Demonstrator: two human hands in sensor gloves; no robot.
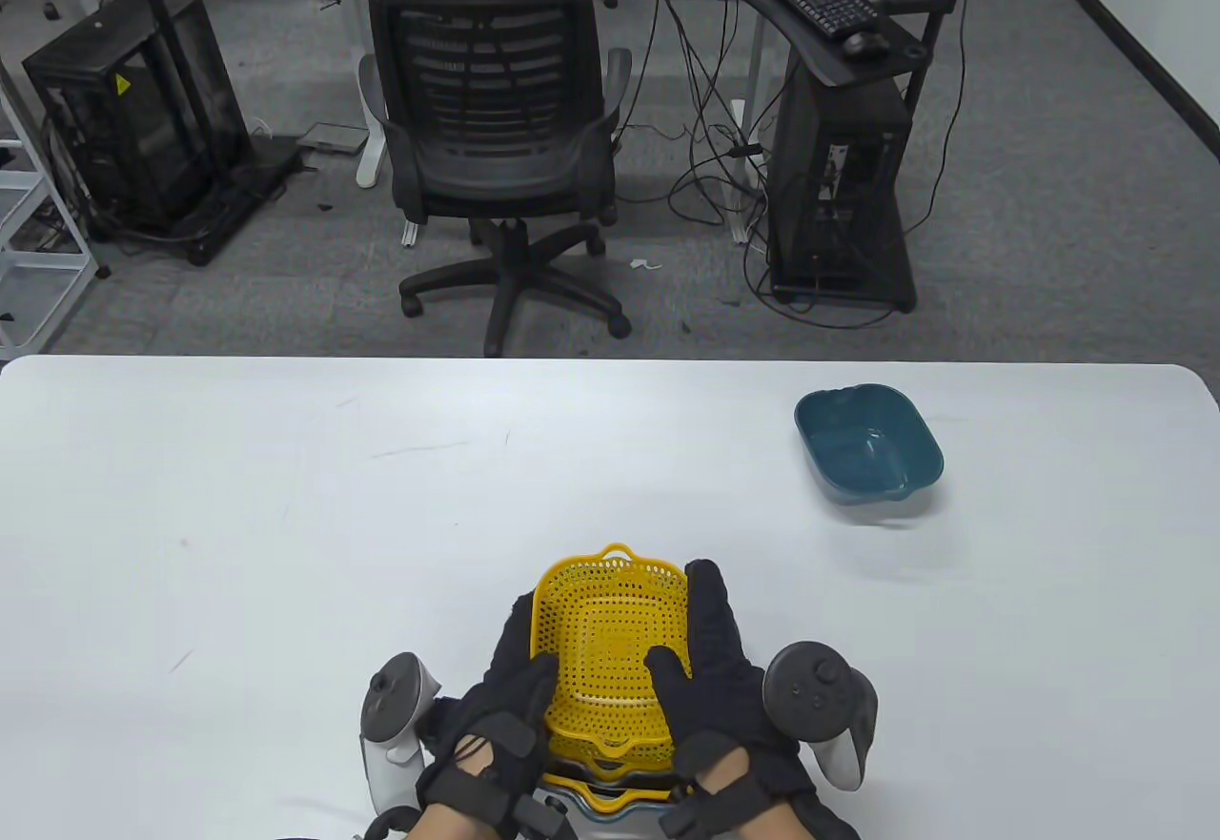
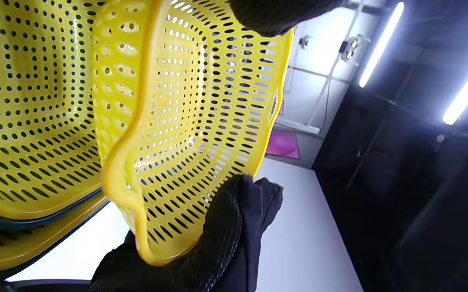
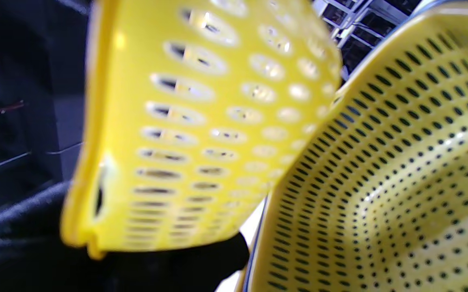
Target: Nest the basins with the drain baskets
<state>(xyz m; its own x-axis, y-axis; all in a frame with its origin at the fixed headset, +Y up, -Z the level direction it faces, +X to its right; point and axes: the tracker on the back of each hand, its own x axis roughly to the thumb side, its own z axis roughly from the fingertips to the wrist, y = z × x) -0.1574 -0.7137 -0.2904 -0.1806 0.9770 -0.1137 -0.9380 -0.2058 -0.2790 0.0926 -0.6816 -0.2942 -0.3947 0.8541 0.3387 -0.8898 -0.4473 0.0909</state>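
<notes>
A yellow basket (image 1: 610, 649) sits between both gloved hands at the near edge of the table (image 1: 286, 516), held just above a stack (image 1: 610, 788) of more baskets and basins whose yellow and dark rims show directly under it. The left hand (image 1: 500, 697) clasps the basket's left wall, fingers lying up along the outside and the thumb hooked over the rim into the bowl. The right hand (image 1: 720, 678) grips the right wall the same way: fingers stretched along the outside toward the far rim, thumb pressed down on the perforated floor inside. From the left wrist view the basket (image 2: 193, 134) is tipped clear of a second basket (image 2: 31, 113) below it, with gloved fingers (image 2: 234, 227) wrapped round its lower rim. The right wrist view shows the held basket's wall (image 3: 201, 134), blurred, raised off the one (image 3: 388, 194) beneath. Both wrists come in low from the near edge of the table, palms facing each other, a tracker on the outer side of each. A blue basin (image 1: 867, 444) lies well apart from the basket, toward the far right of the table, open side up and tilted.
</notes>
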